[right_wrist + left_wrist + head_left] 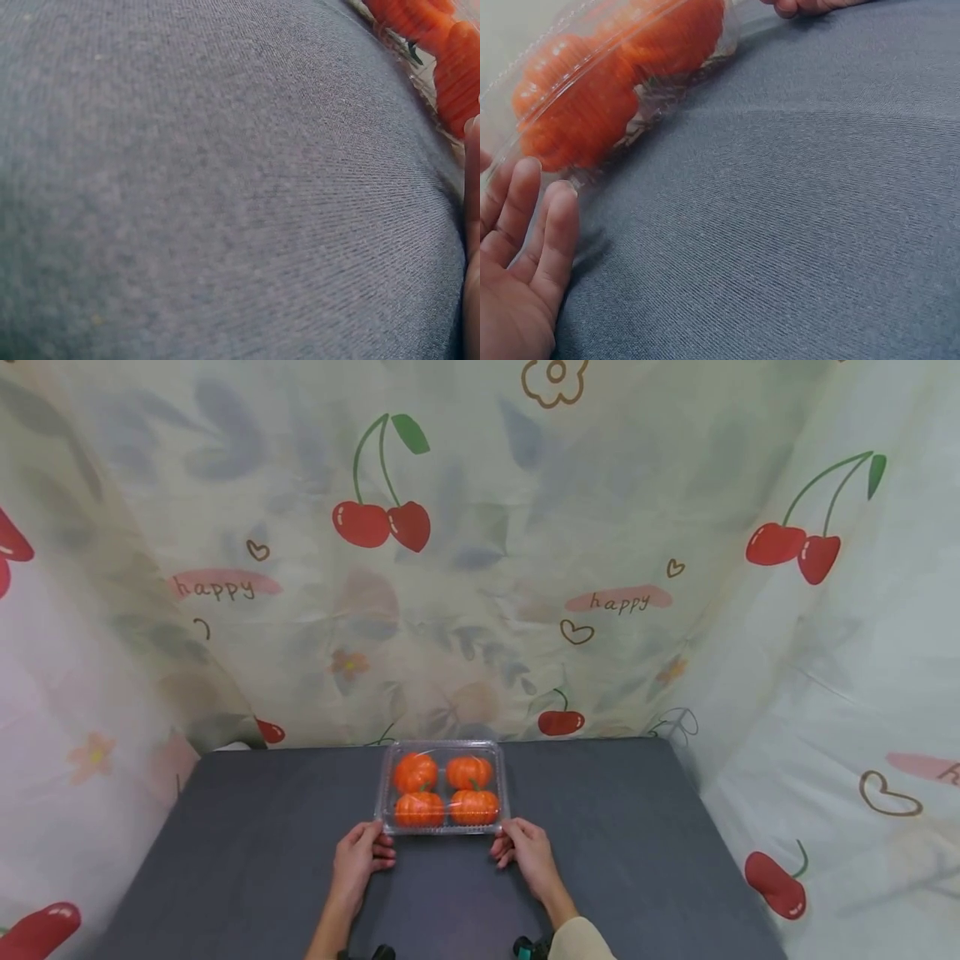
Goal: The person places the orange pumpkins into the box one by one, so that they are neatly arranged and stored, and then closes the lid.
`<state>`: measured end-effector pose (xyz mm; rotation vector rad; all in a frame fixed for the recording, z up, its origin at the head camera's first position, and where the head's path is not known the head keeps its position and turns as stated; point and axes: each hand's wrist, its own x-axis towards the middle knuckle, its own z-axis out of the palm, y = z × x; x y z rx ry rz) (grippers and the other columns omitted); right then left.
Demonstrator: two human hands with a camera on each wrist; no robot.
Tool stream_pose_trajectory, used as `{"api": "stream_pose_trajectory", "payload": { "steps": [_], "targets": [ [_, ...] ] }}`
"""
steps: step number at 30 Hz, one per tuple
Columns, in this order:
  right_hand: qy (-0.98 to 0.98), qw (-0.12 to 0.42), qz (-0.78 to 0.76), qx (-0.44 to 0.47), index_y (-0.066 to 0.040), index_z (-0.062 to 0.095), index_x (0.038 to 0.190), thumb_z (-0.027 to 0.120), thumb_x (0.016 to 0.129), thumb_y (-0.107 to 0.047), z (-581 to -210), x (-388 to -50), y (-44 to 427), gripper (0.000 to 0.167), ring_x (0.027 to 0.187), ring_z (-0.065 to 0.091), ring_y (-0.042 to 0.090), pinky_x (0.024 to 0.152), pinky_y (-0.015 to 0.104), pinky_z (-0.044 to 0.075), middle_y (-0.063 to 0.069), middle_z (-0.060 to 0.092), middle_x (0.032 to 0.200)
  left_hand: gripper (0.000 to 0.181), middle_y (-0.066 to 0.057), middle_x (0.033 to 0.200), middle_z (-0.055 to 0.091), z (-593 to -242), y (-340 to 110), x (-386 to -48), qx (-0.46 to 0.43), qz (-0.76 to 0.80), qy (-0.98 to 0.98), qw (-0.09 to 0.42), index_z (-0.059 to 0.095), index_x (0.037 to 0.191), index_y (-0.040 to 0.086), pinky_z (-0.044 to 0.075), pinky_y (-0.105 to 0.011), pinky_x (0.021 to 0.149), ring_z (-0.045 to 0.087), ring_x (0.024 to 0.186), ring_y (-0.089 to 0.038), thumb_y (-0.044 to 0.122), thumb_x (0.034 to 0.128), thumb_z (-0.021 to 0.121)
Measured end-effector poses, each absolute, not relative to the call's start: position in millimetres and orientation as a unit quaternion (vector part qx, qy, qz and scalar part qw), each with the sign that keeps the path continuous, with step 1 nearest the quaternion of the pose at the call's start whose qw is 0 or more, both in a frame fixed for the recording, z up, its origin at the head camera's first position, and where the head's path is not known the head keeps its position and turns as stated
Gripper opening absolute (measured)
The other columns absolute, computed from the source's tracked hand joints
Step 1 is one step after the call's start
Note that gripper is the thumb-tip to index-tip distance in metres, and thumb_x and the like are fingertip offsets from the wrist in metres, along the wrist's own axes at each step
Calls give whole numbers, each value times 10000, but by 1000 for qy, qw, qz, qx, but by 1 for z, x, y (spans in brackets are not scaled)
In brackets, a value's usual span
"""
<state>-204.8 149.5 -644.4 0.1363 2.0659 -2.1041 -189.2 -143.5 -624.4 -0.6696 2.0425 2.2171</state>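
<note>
A clear plastic clamshell box (442, 830) lies at the far middle of the dark table, its lid down over several small orange pumpkins (416, 772). My left hand (358, 858) pinches the box's near left corner, the lower fingers loosely bent beneath it. At the near right corner, my right hand (528, 853) pinches the rim between thumb and forefinger. In the left wrist view the left fingertips (559, 217) touch the box edge beside a pumpkin (577, 112). The right wrist view catches only a sliver of the right hand (472, 217), close to the pumpkins.
Dark grey cloth (255, 852) covers the table. A pale curtain (465, 577) printed with cherries and flowers hangs along the back and both sides, right behind the box. Dark wrist gear (528, 947) shows at the bottom edge.
</note>
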Motion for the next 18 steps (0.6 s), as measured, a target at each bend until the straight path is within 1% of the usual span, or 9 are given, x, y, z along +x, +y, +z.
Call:
{"api": "stream_pose_trajectory", "payload": {
  "steps": [5, 12, 18],
  "targets": [
    [695, 84, -712, 45, 66, 634, 962, 558, 1042, -315, -647, -204, 149, 397, 562, 614, 120, 530, 281, 576, 22, 687, 700, 287, 9, 724, 668, -627, -143, -190, -222, 709, 669, 20, 636, 1022, -53, 602, -291, 569, 663, 624, -136, 217, 1012, 539],
    [699, 89, -709, 42, 14, 633, 935, 543, 1054, -298, -645, -204, 150, 345, 568, 611, 104, 541, 269, 574, 9, 690, 707, 264, 8, 720, 667, -629, -144, -192, -238, 699, 674, 15, 634, 1006, -28, 602, -287, 570, 672, 642, -134, 218, 1010, 540],
    [697, 91, -710, 46, 43, 623, 947, 542, 1055, -295, -645, -203, 148, 364, 589, 607, 120, 542, 257, 565, 27, 686, 711, 244, 12, 733, 667, -628, -146, -191, -239, 699, 674, 21, 632, 994, -2, 596, -271, 583, 683, 669, -124, 225, 1018, 545]
  ]
}}
